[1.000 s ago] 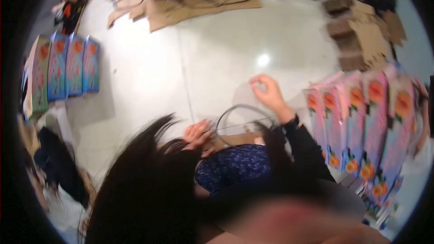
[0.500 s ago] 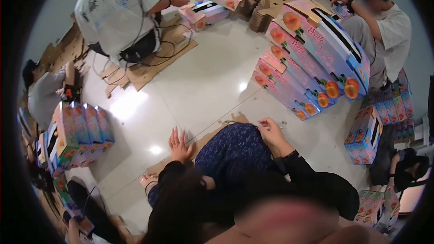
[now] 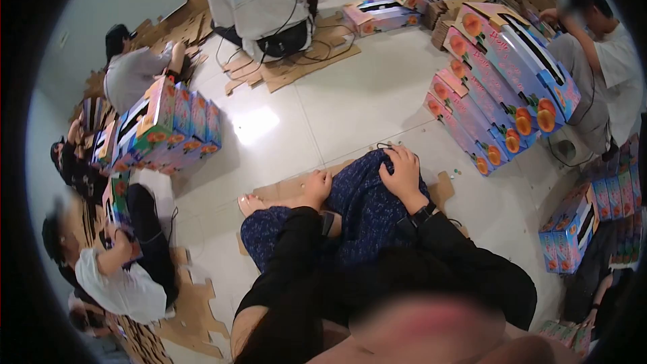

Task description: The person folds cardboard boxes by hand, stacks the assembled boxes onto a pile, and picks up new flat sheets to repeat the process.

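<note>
Lightly, left hand (image 3: pixel 317 187) and right hand (image 3: pixel 403 175) rest on dark-blue speckled trousers (image 3: pixel 364 212).

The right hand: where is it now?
In the head view, the right hand rests on the knee in blue patterned cloth, right of centre, left of the stacked pink boxes.
</note>
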Demonstrator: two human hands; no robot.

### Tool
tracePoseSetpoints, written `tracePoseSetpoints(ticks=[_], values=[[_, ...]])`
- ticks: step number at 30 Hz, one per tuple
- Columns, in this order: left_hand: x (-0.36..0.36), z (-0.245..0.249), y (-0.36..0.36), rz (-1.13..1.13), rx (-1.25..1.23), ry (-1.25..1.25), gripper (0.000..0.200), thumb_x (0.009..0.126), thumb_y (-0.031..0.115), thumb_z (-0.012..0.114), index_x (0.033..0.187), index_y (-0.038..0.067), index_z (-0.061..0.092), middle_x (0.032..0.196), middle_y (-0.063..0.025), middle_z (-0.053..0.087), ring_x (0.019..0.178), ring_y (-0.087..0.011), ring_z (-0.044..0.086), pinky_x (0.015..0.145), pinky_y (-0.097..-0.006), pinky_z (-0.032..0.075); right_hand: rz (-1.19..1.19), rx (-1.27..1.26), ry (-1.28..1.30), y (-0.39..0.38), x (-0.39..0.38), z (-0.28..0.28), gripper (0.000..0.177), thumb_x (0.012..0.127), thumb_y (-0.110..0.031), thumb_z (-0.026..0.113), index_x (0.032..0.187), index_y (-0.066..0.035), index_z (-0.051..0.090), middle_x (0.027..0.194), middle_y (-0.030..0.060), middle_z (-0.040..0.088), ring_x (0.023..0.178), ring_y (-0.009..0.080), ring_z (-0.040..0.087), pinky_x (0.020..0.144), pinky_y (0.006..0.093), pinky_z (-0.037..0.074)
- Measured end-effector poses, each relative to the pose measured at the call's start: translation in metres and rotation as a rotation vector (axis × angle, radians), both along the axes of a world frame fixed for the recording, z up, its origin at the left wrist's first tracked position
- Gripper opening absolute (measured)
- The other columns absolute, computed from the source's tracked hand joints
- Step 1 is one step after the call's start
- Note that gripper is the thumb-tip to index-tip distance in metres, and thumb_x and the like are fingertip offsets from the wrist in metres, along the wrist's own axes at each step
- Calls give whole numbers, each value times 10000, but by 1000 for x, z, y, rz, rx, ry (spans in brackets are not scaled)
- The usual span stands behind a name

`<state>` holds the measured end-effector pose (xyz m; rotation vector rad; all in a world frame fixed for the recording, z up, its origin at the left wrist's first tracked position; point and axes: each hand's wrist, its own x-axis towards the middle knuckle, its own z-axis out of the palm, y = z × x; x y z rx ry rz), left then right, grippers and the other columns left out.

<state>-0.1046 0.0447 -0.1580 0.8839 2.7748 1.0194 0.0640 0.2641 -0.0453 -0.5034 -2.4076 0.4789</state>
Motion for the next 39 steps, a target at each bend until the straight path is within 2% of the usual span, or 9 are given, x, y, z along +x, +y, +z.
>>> tracePoseSetpoints(ticks=[2, 5, 6, 16, 22, 28, 32, 35, 39], values=[[20, -1, -1, 130, 36, 94, 342, 903, 342, 580, 843, 36, 721, 860, -184, 671, 846, -395, 633, 781, -497, 493, 10, 6, 10, -1, 3, -1, 398, 761, -268, 652, 1110, -77, 674, 1228, 132, 603, 1211, 347, 488, 1018, 505, 354], [41, 13, -7, 187, -28, 79, 379, 928, 365, 531, 880, 41, 722, 913, -205, 686, 886, -414, 634, 823, -511, 485, 16, 16, 8, -3, 6, -1, 402, 774, -271, 649, 1122, -73, 672, 1248, 140, 600, 1215, 355, 489, 1025, 506, 356], [47, 22, -8, 173, -87, -17, 432, 956, 394, 468, 936, 40, 716, 982, -220, 689, 929, -419, 632, 862, -512, 476, 17, 17, 7, -3, 7, -1, 401, 778, -272, 648, 1125, -72, 671, 1252, 142, 599, 1215, 357, 490, 1027, 505, 355], [50, 22, -14, 109, -152, -31, 458, 992, 389, 400, 1100, 47, 684, 1067, -241, 669, 1014, -438, 609, 926, -516, 457, 26, 35, -13, -3, 9, -5, 419, 811, -287, 634, 1167, -65, 650, 1286, 160, 588, 1229, 376, 489, 1056, 508, 342], [50, 12, -14, 142, -85, 19, 465, 984, 412, 410, 1020, 54, 705, 1007, -214, 680, 987, -421, 618, 915, -525, 443, 33, 52, 15, -2, 10, -8, 417, 813, -281, 635, 1167, -61, 649, 1289, 161, 590, 1225, 386, 490, 1051, 515, 352], [51, 10, -13, 157, -67, 32, 459, 969, 410, 432, 973, 50, 717, 983, -231, 677, 958, -431, 618, 907, -538, 438, 44, 34, 2, 0, 6, -8, 410, 814, -279, 637, 1165, -67, 650, 1288, 160, 589, 1231, 386, 488, 1051, 516, 354], [49, 6, -11, 156, -118, 55, 453, 964, 404, 435, 970, 53, 721, 969, -229, 682, 932, -431, 621, 898, -563, 422, 32, 51, 0, 0, 7, -10, 409, 818, -282, 635, 1168, -70, 646, 1289, 156, 588, 1239, 382, 485, 1054, 514, 352], [47, 9, -12, 128, -157, 48, 445, 967, 397, 435, 1016, 53, 713, 995, -237, 674, 928, -433, 621, 854, -533, 465, 28, 55, -15, -2, 8, -8, 412, 825, -280, 629, 1181, -72, 640, 1297, 149, 584, 1248, 374, 481, 1061, 510, 348], [49, 7, -10, 161, -119, 38, 456, 965, 409, 430, 978, 58, 720, 960, -216, 689, 950, -422, 625, 899, -539, 432, 31, 40, -34, -1, 8, -8, 422, 830, -282, 623, 1194, -69, 638, 1305, 149, 582, 1260, 368, 474, 1074, 507, 335]])
